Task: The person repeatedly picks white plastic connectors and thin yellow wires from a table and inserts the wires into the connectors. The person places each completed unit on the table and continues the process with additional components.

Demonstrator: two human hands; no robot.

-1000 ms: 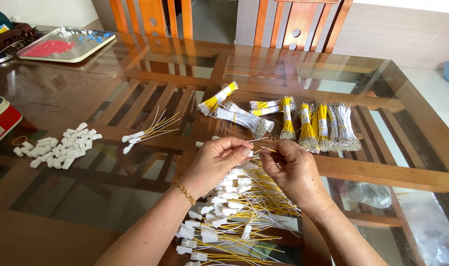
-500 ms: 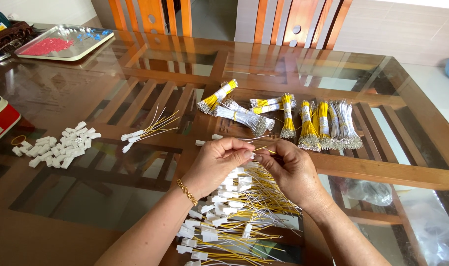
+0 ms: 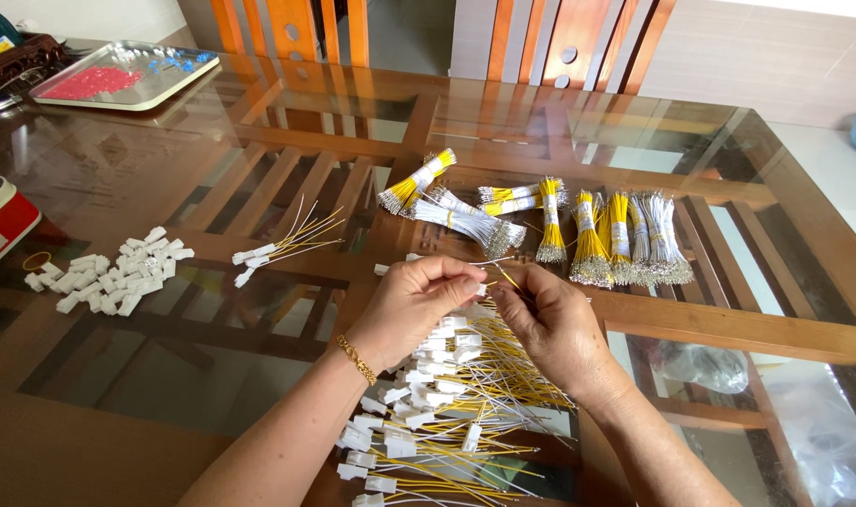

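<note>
Thin wire, yellow with a pale end, pinched between both hands just above the near-centre of the glass tabletop. Small white connector barely visible at the meeting fingertips; exact seating of wire in connector cannot be told.

Left hand: thumb and forefinger closed on the connector end, remaining fingers curled in. Gold chain bracelet at the wrist.

Right hand: fingertips clenched on the wire just beside the left fingertips, back of hand toward camera.

Directly beneath and nearer than both hands: loose heap of finished leads, white connectors with yellow and white wires fanned out, partly covered by the wrists.

Beyond the hands, well apart: row of banded wire bundles, yellow and white, stripped ends splayed, lying on the glass. One yellow bundle lying diagonally at the left end of the row, beside a white bundle.

Left of the hands: small group of leads with connectors, few wires only. Farther left: pile of loose white connector housings, no wires attached.

Far left edge: red and white box, partly out of frame. Far back left: metal tray holding small red and blue parts, too small to identify.

Wooden table frame visible through glass. Wooden chair backs behind the far edge. Clear plastic bag seen through the glass at right, below table level.
</note>
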